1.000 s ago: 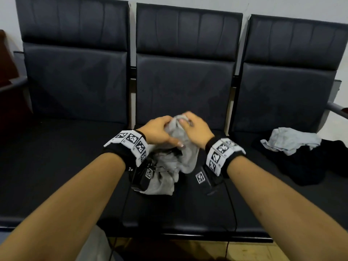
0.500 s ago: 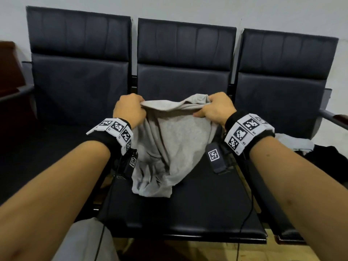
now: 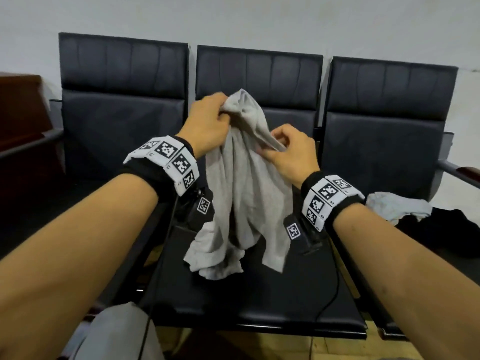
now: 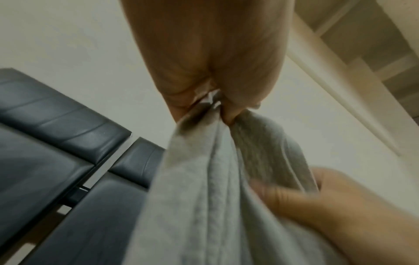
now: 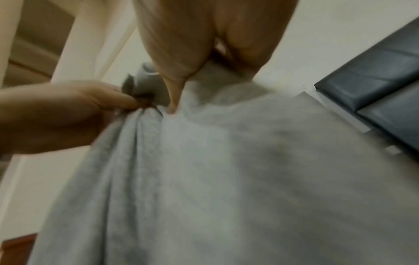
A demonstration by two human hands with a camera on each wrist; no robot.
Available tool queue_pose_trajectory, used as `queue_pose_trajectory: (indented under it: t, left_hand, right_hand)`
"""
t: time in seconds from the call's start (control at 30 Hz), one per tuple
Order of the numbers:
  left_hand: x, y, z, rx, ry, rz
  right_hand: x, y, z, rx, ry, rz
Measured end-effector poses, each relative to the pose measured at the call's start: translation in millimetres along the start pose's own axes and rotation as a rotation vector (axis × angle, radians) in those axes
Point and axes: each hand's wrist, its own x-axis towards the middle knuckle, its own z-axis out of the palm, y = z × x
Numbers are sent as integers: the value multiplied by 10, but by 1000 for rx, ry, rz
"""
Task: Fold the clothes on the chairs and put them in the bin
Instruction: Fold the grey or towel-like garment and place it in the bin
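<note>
1. left hand (image 3: 207, 123) raised in front of the middle chair (image 3: 259, 294), grip tight on the bunched top edge of the grey garment (image 3: 244, 193).
2. from the left wrist view, cloth squeezed between thumb and curled fingers (image 4: 181, 86), folds fanning out below.
3. right hand (image 3: 291, 154) lower and just to the right, grip narrow, pinching a fold of the same grey garment between thumb and fingertips.
4. in the right wrist view, fabric gathered under the right hand, view blurred; exact finger placement hard to tell there.
5. grey garment hanging in long vertical folds between the two forearms, lower ends crumpled and reaching down to the middle chair seat; contact with the seat not certain.
6. marker-printed wristbands (image 3: 168, 162) on both wrists, small black cameras beneath.
7. on the right chair (image 3: 389, 141), a pale blue garment (image 3: 397, 206) lying crumpled beside and partly over a black garment (image 3: 446, 229).
8. left chair (image 3: 122, 120) alongside, same dark padded kind, all three against a pale wall (image 3: 259, 19).
9. dark wooden furniture (image 3: 20, 105) at the far left edge.
</note>
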Motion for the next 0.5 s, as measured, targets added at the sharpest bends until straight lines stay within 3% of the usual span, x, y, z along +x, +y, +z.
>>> queue_pose_trajectory:
  t: [0.07,0.17,0.27,0.37,0.5]
  left_hand:
    - [49,4,-159,-53,103,-60]
    - [129,49,-283,-155,169,-90]
    - [130,163,-325,-195,170,-70]
    - [99,287,-331,-205,184,-70]
    - [40,410,-355,-175,213,-72]
  right_hand:
    - [-50,180,-22,-131,-101,7]
    - [-187,357,-17,-115,-117,136]
    - [-334,359,28,69,-196,261]
    - [-549,194,78,319,-425,421]
    - [-783,5,247,406,-578,393]
